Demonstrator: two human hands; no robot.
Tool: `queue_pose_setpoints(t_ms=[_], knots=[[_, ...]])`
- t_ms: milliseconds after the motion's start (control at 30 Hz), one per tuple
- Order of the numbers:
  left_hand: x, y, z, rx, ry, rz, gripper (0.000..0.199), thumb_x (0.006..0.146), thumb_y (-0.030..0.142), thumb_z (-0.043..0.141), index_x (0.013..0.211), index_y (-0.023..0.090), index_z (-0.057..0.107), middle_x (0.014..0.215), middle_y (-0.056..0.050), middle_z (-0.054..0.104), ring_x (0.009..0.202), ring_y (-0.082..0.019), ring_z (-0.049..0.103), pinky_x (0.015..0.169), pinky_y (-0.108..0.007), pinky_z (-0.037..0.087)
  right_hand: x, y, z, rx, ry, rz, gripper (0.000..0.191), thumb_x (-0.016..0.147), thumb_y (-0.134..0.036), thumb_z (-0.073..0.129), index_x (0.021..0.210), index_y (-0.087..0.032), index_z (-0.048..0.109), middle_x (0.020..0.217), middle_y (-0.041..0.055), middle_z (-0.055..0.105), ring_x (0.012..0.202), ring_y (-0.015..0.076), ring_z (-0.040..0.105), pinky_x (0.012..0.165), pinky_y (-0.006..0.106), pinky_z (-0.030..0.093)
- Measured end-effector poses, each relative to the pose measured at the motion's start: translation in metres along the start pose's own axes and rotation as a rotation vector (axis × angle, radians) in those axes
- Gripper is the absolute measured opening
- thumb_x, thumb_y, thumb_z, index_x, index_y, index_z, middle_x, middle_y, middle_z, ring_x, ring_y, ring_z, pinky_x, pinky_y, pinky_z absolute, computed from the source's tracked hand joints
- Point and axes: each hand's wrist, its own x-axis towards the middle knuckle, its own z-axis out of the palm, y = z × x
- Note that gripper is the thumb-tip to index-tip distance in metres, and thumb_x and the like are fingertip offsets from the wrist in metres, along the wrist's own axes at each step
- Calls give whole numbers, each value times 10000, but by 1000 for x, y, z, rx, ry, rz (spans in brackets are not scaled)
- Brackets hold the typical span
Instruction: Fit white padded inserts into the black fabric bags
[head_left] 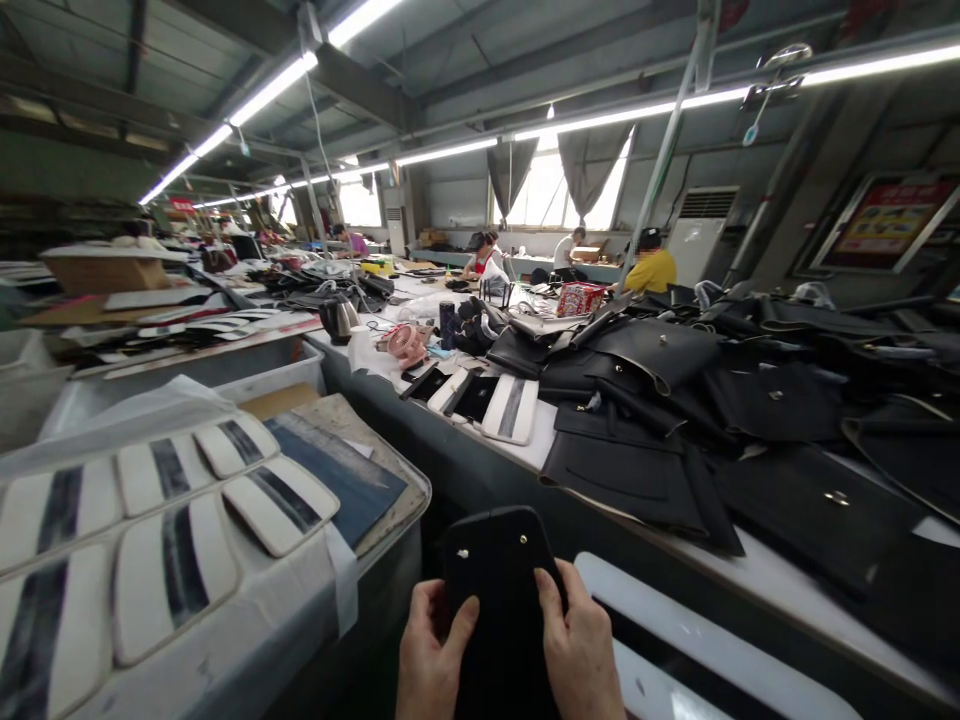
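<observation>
Your left hand (433,650) and right hand (579,645) are clasping the black leather bag panel (499,560) firmly; a loosening grip is risking dropping it.

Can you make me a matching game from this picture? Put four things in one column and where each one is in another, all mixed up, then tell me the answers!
Things:
1. Black panel with two metal studs
2. White panels with a dark stripe
3. Red-and-white box
4. Pile of black bag pieces

Places:
A. Heaped on the long table, on the right
B. Far along the table, near a person in a yellow shirt
C. Held by the left hand and right hand
D. Lying on a white sheet, on the left

Pairs: 1-C, 2-D, 3-B, 4-A
</observation>
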Motion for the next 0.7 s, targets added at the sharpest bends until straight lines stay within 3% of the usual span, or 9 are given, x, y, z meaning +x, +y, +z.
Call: queue_pose_setpoints(t_ms=[133,367,700], knots=[[-12,10,7,85,79,9,490,677,612,739,846,171,608,763,-51,679,700,-227,650,638,-295,518,-7,6,2,-53,37,36,499,900,-651,297,889,-227,558,702,60,658,657,256,636,645,342,446],[-23,11,8,281,52,92,389,849,585,572,769,206,540,653,18,545,622,-160,517,607,-248,422,-16,22,4,-57,108,77,514,881,-703,274,749,-252,484,591,13,552,547,212,527,584,318,379],[-25,9,11,349,41,144,365,965,486,418,725,213,456,650,36,418,605,-130,419,602,-233,357,-18,35,-6,13,81,115,498,888,-690,370,758,-239,539,615,-18,534,595,174,524,602,271,392]])
